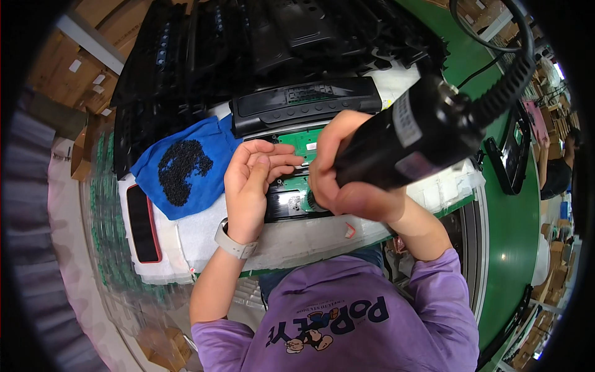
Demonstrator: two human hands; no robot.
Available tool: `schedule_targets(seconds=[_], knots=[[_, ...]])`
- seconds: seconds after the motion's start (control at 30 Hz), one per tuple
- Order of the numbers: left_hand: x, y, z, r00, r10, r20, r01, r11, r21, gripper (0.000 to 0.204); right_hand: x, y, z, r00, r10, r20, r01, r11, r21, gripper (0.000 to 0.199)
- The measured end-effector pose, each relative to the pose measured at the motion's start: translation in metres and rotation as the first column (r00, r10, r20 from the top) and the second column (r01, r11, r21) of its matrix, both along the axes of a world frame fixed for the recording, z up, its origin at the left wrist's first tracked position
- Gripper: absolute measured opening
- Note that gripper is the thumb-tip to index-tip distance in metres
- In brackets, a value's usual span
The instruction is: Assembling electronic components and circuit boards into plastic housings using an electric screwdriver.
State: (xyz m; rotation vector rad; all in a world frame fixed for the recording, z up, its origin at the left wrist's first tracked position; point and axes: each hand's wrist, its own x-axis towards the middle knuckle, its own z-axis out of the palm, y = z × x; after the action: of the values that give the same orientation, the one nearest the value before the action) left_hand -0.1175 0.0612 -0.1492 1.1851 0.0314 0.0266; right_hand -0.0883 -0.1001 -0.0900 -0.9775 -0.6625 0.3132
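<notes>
Screwdriver [403,139], black electric, gripped in right hand [347,180], tip down on green circuit board [307,141] mid-worktop. Left hand [251,180] loosely curled, fingertips steadying board. Screw pile [183,170] on blue cloth [186,198] within reach.

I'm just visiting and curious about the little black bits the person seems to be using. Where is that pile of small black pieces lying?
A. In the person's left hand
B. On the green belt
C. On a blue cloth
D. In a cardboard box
C: the pile of small black pieces lies on a blue cloth, just left of the person's left hand.
</notes>
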Motion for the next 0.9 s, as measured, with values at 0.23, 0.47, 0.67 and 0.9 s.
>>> schedule_targets(seconds=[0.23, 0.47, 0.67, 0.9], knots=[[-0.005, -0.003, 0.003, 0.981, 0.043, 0.187, -0.070, 0.987, 0.143, 0.013, -0.006, 0.000, 0.010, 0.987, -0.003, 0.160, 0.053, 0.948, -0.314, 0.024], [-0.004, 0.001, -0.011, 1.000, 0.019, -0.005, -0.019, 1.000, 0.009, 0.020, -0.003, 0.006, 0.024, 0.907, 0.029, 0.420, 0.151, 0.909, -0.389, 0.025], [-0.006, -0.006, -0.008, 0.996, -0.023, 0.088, 0.019, 0.999, 0.037, 0.019, 0.002, 0.004, 0.010, 0.871, 0.075, 0.486, 0.108, 0.935, -0.337, 0.031], [-0.004, -0.001, 0.001, 0.996, -0.079, -0.032, 0.079, 0.997, -0.021, 0.011, 0.025, -0.015, 0.002, 0.992, 0.031, 0.125, -0.077, 0.920, 0.383, 0.038]])
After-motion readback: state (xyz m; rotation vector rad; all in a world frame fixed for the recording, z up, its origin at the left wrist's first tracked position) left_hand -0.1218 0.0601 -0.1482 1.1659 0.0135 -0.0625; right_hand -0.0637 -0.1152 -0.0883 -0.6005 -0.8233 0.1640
